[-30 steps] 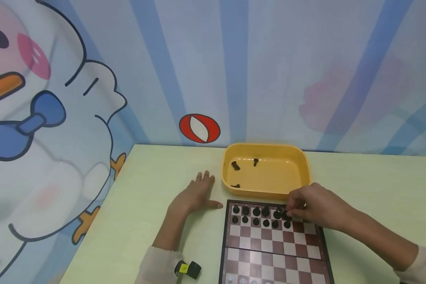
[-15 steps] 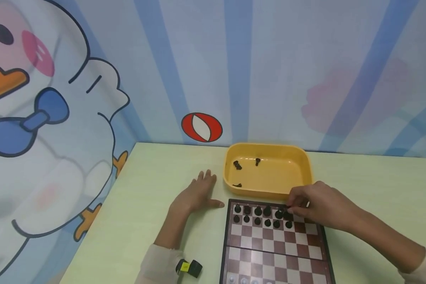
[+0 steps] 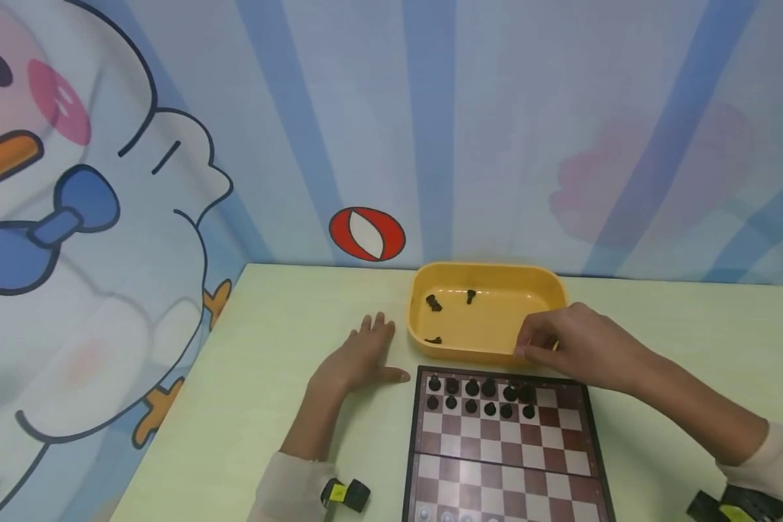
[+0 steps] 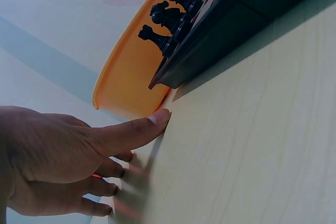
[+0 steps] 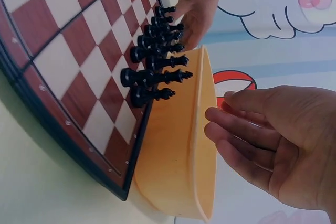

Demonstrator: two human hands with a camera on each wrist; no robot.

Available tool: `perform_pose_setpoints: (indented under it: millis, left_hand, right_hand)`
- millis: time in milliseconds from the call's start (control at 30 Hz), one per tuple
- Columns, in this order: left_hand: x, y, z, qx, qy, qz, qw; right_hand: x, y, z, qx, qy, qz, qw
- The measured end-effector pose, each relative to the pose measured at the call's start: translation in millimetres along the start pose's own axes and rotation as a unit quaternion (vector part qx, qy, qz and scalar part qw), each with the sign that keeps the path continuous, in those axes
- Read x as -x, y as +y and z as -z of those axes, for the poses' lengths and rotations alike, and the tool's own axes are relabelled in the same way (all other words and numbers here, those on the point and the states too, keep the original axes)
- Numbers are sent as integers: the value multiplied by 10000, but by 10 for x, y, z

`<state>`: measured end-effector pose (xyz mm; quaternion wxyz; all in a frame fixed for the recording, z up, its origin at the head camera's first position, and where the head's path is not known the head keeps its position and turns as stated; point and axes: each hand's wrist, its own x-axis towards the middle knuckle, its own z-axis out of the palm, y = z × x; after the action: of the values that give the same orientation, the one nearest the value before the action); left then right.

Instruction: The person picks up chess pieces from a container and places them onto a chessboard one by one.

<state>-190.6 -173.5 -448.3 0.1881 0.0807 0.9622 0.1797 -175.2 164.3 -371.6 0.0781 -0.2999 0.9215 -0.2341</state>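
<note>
A checkered chessboard [image 3: 541,438] lies on the table, with two rows of black chess pieces [image 3: 489,388] standing at its far end. My right hand [image 3: 587,348] hovers over the front right rim of the yellow tray [image 3: 457,355], just beyond the board. Its fingers are loosely bent; the right wrist view shows a gap between thumb and fingertips and nothing held. My left hand [image 3: 359,359] rests on the table left of the board and tray, fingers and thumb spread. Several black chess pieces [image 3: 433,303] lie on their sides in the tray's left part.
Pale chess pieces [image 3: 446,516] stand at the near end of the board, cut off by the lower frame edge. A wall [image 3: 509,145] with cartoon pictures rises behind the table [image 3: 678,341].
My right hand has let go of a black chess piece in the board's back row and moved up and away toward the tray. The left hand has stayed where it was.
</note>
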Motion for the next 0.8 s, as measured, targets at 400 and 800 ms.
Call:
perform_pose_setpoints:
  millis: [400, 800]
  left_hand:
    - [-12, -9, 11, -3, 72, -61, 10000]
    - [-23, -22, -15, -34, 13, -80, 10000]
  right_hand:
    - [-294, 41, 34, 136, 119, -2, 9998]
    - [-708, 131, -98, 500, 214, 206, 9983]
